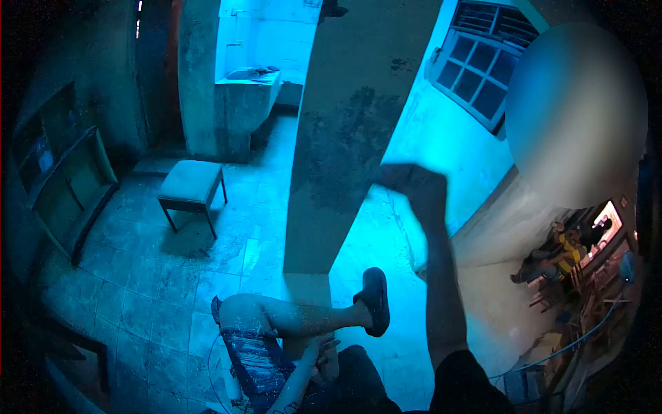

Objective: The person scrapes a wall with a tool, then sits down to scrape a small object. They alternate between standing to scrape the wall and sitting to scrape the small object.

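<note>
My right hand is raised on an outstretched arm, right by the edge of a stained concrete pillar. Its fingers look curled, but the hand is dark and blurred, so I cannot tell whether it holds anything. My left hand lies low in the view on my lap, fingers loosely apart, holding nothing. It rests next to my crossed bare leg in patterned shorts. The foot wears a dark sandal.
A small stool stands on the tiled floor at left, with a concrete sink behind it. A barred window is set in the right wall. Far right, a person in yellow sits by cluttered furniture. A dark cabinet lines the left wall.
</note>
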The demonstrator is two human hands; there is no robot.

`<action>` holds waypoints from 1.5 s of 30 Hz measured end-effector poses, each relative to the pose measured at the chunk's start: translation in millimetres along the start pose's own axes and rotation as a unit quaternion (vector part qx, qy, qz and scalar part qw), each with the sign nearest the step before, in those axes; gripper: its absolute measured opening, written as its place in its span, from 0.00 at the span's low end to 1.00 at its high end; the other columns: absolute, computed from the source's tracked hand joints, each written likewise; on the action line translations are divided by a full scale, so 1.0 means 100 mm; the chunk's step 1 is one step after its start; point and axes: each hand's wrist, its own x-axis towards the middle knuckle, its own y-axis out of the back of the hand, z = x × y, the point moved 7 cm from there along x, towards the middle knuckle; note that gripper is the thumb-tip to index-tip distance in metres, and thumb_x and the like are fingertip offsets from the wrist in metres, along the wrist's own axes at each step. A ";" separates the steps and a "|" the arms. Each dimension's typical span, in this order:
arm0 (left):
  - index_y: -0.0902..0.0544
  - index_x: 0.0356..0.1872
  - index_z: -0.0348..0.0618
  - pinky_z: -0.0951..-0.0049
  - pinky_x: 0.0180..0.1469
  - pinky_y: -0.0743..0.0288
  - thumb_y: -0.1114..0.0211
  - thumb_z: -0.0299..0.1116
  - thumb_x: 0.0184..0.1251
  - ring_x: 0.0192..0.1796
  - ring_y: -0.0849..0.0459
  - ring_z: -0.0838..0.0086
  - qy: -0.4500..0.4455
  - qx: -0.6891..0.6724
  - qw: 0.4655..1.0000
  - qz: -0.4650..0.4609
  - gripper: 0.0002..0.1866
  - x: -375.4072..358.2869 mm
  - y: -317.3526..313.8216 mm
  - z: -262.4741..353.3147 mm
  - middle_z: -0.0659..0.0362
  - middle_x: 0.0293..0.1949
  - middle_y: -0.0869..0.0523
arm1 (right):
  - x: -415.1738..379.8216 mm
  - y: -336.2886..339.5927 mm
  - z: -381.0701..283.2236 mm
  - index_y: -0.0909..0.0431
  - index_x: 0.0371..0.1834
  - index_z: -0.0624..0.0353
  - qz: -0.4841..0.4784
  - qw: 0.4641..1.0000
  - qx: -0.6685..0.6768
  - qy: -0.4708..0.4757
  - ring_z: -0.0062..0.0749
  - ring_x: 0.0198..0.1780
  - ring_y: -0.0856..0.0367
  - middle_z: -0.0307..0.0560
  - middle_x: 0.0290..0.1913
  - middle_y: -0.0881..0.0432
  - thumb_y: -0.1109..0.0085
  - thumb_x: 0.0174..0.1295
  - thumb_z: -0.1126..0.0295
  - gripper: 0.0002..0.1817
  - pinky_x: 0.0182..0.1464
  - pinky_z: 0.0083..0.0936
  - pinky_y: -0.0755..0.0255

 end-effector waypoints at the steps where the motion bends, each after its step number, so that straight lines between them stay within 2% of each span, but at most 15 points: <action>1: 0.34 0.53 0.43 0.81 0.26 0.38 0.56 0.45 0.61 0.11 0.48 0.83 0.012 0.012 1.000 0.003 0.23 0.03 0.02 -0.02 0.56 0.49 0.25 | 0.31 0.44 -0.46 0.20 0.28 0.60 0.046 0.990 -0.077 0.107 0.20 0.30 0.22 0.41 0.29 0.19 0.42 0.47 0.76 0.05 0.33 0.17 0.29; 3: 0.33 0.52 0.42 0.83 0.20 0.41 0.56 0.44 0.62 0.12 0.47 0.84 -0.017 -0.019 0.999 -0.025 0.22 0.00 -0.02 0.02 0.57 0.49 0.25 | 0.59 1.05 -0.77 0.21 0.28 0.65 0.124 0.972 0.200 -0.027 0.23 0.29 0.22 0.45 0.29 0.19 0.40 0.45 0.76 0.06 0.34 0.17 0.30; 6: 0.32 0.51 0.42 0.85 0.18 0.42 0.54 0.44 0.60 0.11 0.47 0.85 0.000 -0.064 0.996 -0.064 0.22 -0.06 -0.08 0.04 0.58 0.48 0.25 | 0.88 0.95 -0.86 0.20 0.25 0.61 0.132 0.973 0.188 0.017 0.27 0.32 0.20 0.49 0.28 0.19 0.40 0.47 0.66 0.09 0.35 0.19 0.29; 9: 0.33 0.51 0.42 0.84 0.22 0.39 0.52 0.44 0.60 0.11 0.47 0.85 0.013 -0.045 0.998 -0.042 0.22 -0.02 -0.07 0.02 0.57 0.47 0.24 | 1.00 0.27 -0.67 0.20 0.25 0.62 0.176 0.982 -0.069 0.004 0.29 0.27 0.20 0.47 0.23 0.20 0.35 0.40 0.61 0.15 0.31 0.21 0.27; 13: 0.33 0.52 0.43 0.85 0.24 0.38 0.52 0.44 0.60 0.11 0.47 0.84 0.005 -0.015 1.000 -0.021 0.22 0.02 -0.03 0.03 0.56 0.46 0.24 | 0.97 0.69 -0.88 0.20 0.28 0.61 0.132 0.982 0.136 -0.016 0.34 0.24 0.20 0.49 0.22 0.20 0.38 0.43 0.63 0.13 0.32 0.25 0.26; 17: 0.32 0.51 0.43 0.82 0.25 0.37 0.52 0.45 0.60 0.11 0.47 0.84 0.003 -0.047 0.998 -0.048 0.22 0.01 -0.04 -0.02 0.55 0.45 0.23 | 0.98 0.31 -0.85 0.20 0.29 0.60 0.154 0.984 -0.058 -0.063 0.36 0.27 0.20 0.48 0.24 0.20 0.38 0.42 0.64 0.12 0.34 0.28 0.27; 19: 0.32 0.51 0.43 0.80 0.26 0.36 0.52 0.45 0.60 0.11 0.46 0.84 0.008 -0.042 0.997 -0.062 0.22 0.02 -0.03 -0.04 0.55 0.45 0.23 | 0.93 0.38 -0.92 0.20 0.30 0.60 0.130 0.988 -0.082 -0.030 0.29 0.29 0.20 0.46 0.28 0.19 0.39 0.43 0.73 0.09 0.34 0.18 0.28; 23: 0.33 0.52 0.41 0.79 0.27 0.36 0.55 0.45 0.62 0.11 0.46 0.84 -0.008 -0.025 0.998 -0.051 0.22 0.09 0.00 0.00 0.55 0.46 0.24 | 0.80 0.74 -0.91 0.21 0.29 0.65 0.145 0.970 0.184 -0.069 0.25 0.28 0.20 0.47 0.26 0.19 0.39 0.44 0.71 0.10 0.32 0.18 0.29; 27: 0.33 0.53 0.41 0.79 0.27 0.36 0.57 0.44 0.63 0.11 0.45 0.84 0.037 -0.009 0.999 -0.006 0.22 -0.05 -0.06 0.03 0.55 0.47 0.24 | 0.89 0.13 -0.78 0.21 0.28 0.63 0.194 0.981 -0.020 -0.014 0.26 0.28 0.21 0.47 0.25 0.19 0.38 0.44 0.69 0.10 0.33 0.18 0.28; 33: 0.32 0.52 0.42 0.78 0.27 0.36 0.57 0.45 0.63 0.12 0.45 0.83 0.011 0.007 1.000 -0.009 0.22 0.10 0.05 -0.02 0.57 0.46 0.24 | 0.80 0.48 -0.74 0.20 0.26 0.60 0.166 0.970 0.128 -0.125 0.28 0.23 0.21 0.46 0.24 0.20 0.37 0.42 0.70 0.08 0.27 0.23 0.28; 35: 0.32 0.52 0.43 0.78 0.27 0.36 0.57 0.45 0.63 0.12 0.44 0.83 0.005 0.003 0.999 -0.037 0.22 0.07 0.01 -0.08 0.58 0.46 0.24 | 0.89 -0.17 -0.86 0.21 0.24 0.58 0.131 0.989 0.041 0.052 0.30 0.22 0.22 0.44 0.22 0.21 0.37 0.42 0.67 0.08 0.29 0.27 0.29; 38: 0.31 0.52 0.45 0.77 0.26 0.36 0.57 0.45 0.63 0.13 0.44 0.83 0.031 0.013 0.999 -0.010 0.21 0.03 0.03 -0.03 0.60 0.44 0.24 | 0.62 -0.24 -1.27 0.21 0.24 0.56 0.087 0.996 -0.002 -0.020 0.32 0.24 0.22 0.43 0.21 0.22 0.40 0.43 0.66 0.07 0.31 0.28 0.30; 41: 0.29 0.49 0.46 0.77 0.27 0.36 0.56 0.44 0.63 0.15 0.42 0.83 0.021 -0.012 1.000 -0.007 0.19 0.02 0.11 -0.12 0.62 0.42 0.23 | 0.20 -0.48 -1.12 0.21 0.24 0.56 -0.019 0.982 0.181 -0.060 0.35 0.25 0.23 0.48 0.23 0.22 0.42 0.41 0.70 0.06 0.29 0.32 0.32; 43: 0.28 0.48 0.47 0.77 0.27 0.36 0.55 0.44 0.62 0.17 0.38 0.83 -0.005 -0.036 0.997 -0.068 0.18 0.04 0.09 -0.09 0.63 0.40 0.23 | -0.15 -0.68 -1.12 0.23 0.25 0.57 -0.107 0.989 0.055 -0.080 0.42 0.27 0.24 0.50 0.22 0.23 0.46 0.44 0.67 0.07 0.30 0.35 0.33; 45: 0.27 0.46 0.47 0.77 0.29 0.34 0.53 0.44 0.61 0.28 0.28 0.81 -0.007 -0.061 0.997 0.056 0.17 0.13 0.27 -0.10 0.64 0.39 0.23 | -0.66 -0.80 -1.11 0.24 0.23 0.58 -0.139 0.990 0.014 -0.035 0.45 0.28 0.24 0.51 0.22 0.24 0.47 0.45 0.65 0.09 0.30 0.39 0.32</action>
